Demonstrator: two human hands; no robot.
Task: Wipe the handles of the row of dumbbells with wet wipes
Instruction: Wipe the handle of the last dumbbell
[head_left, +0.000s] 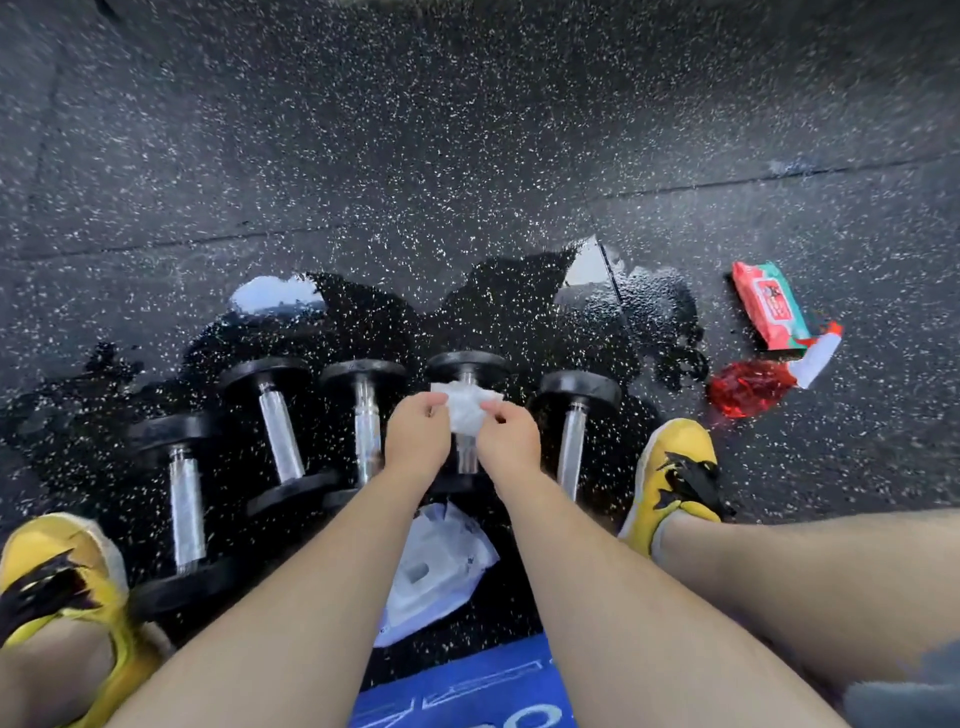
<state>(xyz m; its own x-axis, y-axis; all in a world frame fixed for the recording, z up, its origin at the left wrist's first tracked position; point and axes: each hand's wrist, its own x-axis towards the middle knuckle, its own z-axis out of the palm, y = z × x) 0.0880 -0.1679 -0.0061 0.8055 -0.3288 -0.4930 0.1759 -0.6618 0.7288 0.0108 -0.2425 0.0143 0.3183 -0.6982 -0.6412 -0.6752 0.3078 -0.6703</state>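
Centre of frame: left hand and right hand each pinch one edge of a crumpled white wet wipe, fingers curled on it. The wipe hangs over the handle of the fourth dumbbell from the left; I cannot tell whether it touches. Row of five dumbbells lies across mid-frame on the wet speckled floor. Wipes pack at right, well apart.
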